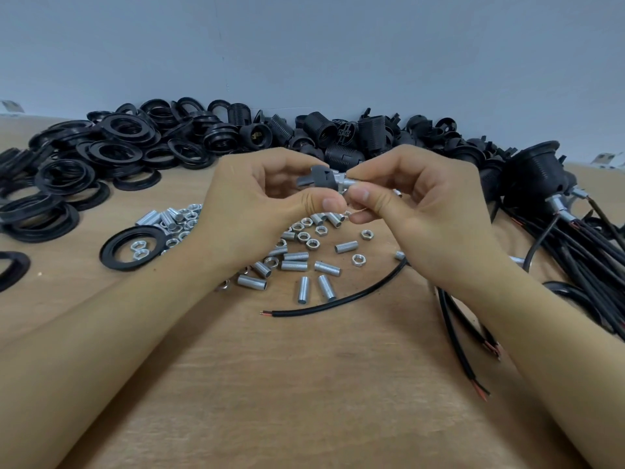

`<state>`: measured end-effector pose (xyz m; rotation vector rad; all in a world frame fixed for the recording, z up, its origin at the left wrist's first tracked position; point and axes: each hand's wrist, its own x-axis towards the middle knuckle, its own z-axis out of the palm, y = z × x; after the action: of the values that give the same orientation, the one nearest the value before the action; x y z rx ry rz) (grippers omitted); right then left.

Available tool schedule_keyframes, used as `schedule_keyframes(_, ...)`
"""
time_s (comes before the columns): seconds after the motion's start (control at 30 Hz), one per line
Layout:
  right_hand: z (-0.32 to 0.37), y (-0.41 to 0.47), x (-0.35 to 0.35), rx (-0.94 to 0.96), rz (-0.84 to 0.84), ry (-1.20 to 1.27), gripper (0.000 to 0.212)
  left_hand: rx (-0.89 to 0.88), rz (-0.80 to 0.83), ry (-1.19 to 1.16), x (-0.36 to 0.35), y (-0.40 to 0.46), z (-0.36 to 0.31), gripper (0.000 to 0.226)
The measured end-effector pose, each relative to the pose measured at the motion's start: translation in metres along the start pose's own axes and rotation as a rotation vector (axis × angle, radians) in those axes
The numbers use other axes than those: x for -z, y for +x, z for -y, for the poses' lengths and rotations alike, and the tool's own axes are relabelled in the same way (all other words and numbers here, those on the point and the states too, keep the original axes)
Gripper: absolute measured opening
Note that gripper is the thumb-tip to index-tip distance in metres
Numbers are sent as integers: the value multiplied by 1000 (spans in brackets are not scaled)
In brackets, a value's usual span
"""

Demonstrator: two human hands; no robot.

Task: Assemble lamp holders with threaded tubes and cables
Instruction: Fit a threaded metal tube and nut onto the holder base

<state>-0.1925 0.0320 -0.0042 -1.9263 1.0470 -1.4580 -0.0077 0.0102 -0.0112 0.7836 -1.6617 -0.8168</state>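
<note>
Left hand: the left hand is raised at frame centre, fingers curled round a dark lamp holder part.
Right hand: the right hand meets it from the right, fingertips pinching a threaded tube at the part's right end.
Hands together: thumbs nearly touch below the joint; both are clamped on the one assembly.
Task piece, position: centre frame, held above the table, between the two hands.
Long axis: roughly left to right across the frame, tube end toward the right hand, dark body toward the left.
Key relation: tube and part look in line and touching; how far the thread is in cannot be told, as fingers hide it.
Nearer hand to the tube: the right; likely the one to turn it.
Spares: loose tubes and nuts below the hands; one cable lower centre; cabled holders at right; black rings upper left.
</note>
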Motion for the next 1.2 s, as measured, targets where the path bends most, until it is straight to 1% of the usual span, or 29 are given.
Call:
schedule_keyframes(0.17, -2, 1, 3, -54, 17, 6, 12, -58, 67, 22, 0, -2, -2, 36)
schedule_keyframes(0.27, -3, 1, 2, -54, 23, -49, 8, -74, 47, 47, 0, -2, 0, 40)
schedule_keyframes(0.4, -3, 0, 0, -93, 27, -104, 14, -71, 28, 39, -1, -1, 2, 46)
schedule_keyframes(0.47, -2, 1, -2, -126, 43, -77, 15, -62, 17, 32, -1, -1, 1, 46)
schedule_keyframes(0.57, 0, 2, -1, -177, 53, 40, 14, -55, 7, 3, -1, -1, -1, 45)
schedule_keyframes(0.67, 1, 1, 0, -96, 22, 42, 10, 8, 12, -39, -1, -1, -3, 40)
schedule_keyframes(0.77, 3, -1, -2, 18, -14, -22, 13, 72, 14, -87, -1, 0, -3, 37)
schedule_keyframes(0.93, 1, -1, 0, 14, -27, -90, 8, 72, 35, -123, -1, -1, -5, 41)
schedule_keyframes(1.03, 1, -1, -1, -18, -17, -134, 17, 44, 42, -112, -2, -2, -6, 42)
schedule_keyframes(1.2, 1, -2, -3, -39, 2, -218, 46, -17, 38, -63, -4, -3, -7, 46)
